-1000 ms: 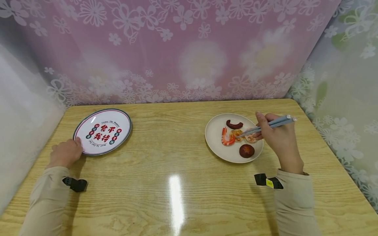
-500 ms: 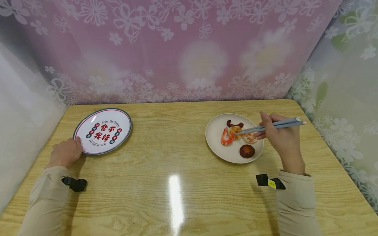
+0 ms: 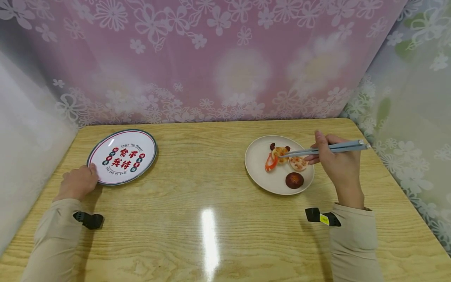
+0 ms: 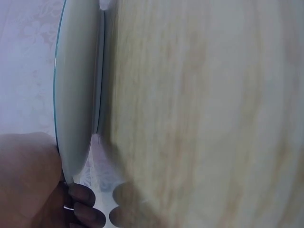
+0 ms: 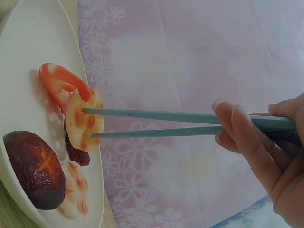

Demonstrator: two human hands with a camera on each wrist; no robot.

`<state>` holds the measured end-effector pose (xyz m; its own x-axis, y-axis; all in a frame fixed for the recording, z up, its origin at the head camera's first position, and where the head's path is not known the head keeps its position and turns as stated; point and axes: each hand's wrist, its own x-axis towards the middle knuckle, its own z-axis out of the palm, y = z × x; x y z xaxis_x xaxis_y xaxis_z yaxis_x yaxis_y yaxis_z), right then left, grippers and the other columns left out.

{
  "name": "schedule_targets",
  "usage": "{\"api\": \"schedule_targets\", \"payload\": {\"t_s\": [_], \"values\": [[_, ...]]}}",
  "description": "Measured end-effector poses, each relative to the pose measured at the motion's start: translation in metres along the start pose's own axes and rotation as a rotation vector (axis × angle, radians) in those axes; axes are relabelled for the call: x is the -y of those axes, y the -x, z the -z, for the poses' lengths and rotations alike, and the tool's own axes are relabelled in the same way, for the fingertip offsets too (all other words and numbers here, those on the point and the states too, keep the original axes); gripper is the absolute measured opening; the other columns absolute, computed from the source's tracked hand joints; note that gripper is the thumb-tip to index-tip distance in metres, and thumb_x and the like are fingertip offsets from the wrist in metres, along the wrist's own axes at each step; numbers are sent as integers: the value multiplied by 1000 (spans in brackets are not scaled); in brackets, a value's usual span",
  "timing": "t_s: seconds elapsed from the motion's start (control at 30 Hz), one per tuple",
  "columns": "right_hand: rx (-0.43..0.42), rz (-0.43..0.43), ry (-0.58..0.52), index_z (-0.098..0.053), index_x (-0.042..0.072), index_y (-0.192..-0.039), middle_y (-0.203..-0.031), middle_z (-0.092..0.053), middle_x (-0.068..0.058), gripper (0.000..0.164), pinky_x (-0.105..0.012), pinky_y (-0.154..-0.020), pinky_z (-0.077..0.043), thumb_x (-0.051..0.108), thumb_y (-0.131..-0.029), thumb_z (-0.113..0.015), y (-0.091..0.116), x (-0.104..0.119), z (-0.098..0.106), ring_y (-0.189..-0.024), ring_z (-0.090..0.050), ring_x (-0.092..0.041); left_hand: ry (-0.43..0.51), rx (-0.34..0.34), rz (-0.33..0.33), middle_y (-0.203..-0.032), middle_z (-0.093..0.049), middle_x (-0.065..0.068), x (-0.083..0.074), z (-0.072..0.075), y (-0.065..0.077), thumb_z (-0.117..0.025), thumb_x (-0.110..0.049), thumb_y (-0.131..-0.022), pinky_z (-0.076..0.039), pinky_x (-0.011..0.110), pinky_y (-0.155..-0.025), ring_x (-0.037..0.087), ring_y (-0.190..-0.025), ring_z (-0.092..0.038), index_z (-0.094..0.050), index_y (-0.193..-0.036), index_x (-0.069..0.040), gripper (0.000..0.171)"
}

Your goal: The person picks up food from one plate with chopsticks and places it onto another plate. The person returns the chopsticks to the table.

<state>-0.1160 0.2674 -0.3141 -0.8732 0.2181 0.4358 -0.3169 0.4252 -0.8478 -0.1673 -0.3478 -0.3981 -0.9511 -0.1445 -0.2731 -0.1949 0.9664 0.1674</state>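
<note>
My left hand point(image 3: 78, 181) grips the near-left rim of a white plate point(image 3: 149, 150) printed with red characters. In the left wrist view, its fingers point(image 4: 89, 216) curl under the rim. With my right hand point(image 3: 336, 164) I hold blue chopsticks point(image 3: 338, 147). Their tips touch a browned lotus root slice point(image 5: 84, 121) over the beige plate point(image 3: 255, 172); whether they pinch it cannot be told. Against the slice leans an orange shrimp point(image 5: 54, 78). A dark red curved piece point(image 5: 78, 154) is partly hidden behind it. Beside them lie another lotus root slice point(image 5: 75, 190) and a shiitake mushroom point(image 5: 35, 171).
Both plates stand on a wood-grain table point(image 3: 190, 184), well apart from each other. A pink flowered curtain point(image 3: 211, 70) hangs along the table's back edge, with pale cloth at both sides. A black wrist camera point(image 3: 89, 220) is strapped to each sleeve.
The chopstick tips have shifted slightly left and up. The browned lotus root slice has moved back over the dark red piece, and the shrimp has turned. My left hand stays at the white plate.
</note>
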Motion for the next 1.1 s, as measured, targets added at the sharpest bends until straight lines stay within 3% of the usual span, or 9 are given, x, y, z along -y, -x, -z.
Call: {"api": "schedule_targets", "payload": {"t_s": [0.23,0.53,0.8,0.93,1.1], "values": [[-41,-3,-61,-68,-3,-73,-58,-67,-2,34,-26,-43,-49,18,-97,-58,-1,4,0,-45,-64,-12,7,22,32,-113,-41,53,-1,1,0,-13,-25,-103,-37,66,-84,66,-98,-41,-42,-106,28,61],[-80,15,-172,-68,-5,-71,-58,-66,-4,33,-25,-42,-49,16,-95,-60,-1,10,-6,-44,-64,-13,8,24,34,-114,-41,51,-3,2,-2,-13,-25,-103,-34,66,-88,63,-99,-42,-43,-107,27,60],[-28,50,-270,-66,-12,-73,-57,-66,-4,36,-27,-41,-48,14,-96,-59,2,21,-36,-44,-64,-16,8,31,45,-114,-41,51,-5,4,0,-11,-25,-103,-36,64,-85,61,-98,-42,-42,-108,27,61],[1,55,-251,-65,-14,-74,-59,-67,-4,39,-29,-41,-49,15,-97,-57,5,24,-54,-45,-64,-16,9,27,40,-115,-40,51,-7,5,1,-11,-25,-103,-35,66,-86,63,-99,-41,-43,-107,27,61],[19,36,-278,-66,-13,-75,-62,-67,-13,37,-32,-41,-49,16,-97,-58,9,28,-69,-46,-65,-18,1,32,51,-115,-40,51,-7,4,-1,-11,-25,-103,-33,66,-90,63,-101,-41,-42,-108,27,60]]}}
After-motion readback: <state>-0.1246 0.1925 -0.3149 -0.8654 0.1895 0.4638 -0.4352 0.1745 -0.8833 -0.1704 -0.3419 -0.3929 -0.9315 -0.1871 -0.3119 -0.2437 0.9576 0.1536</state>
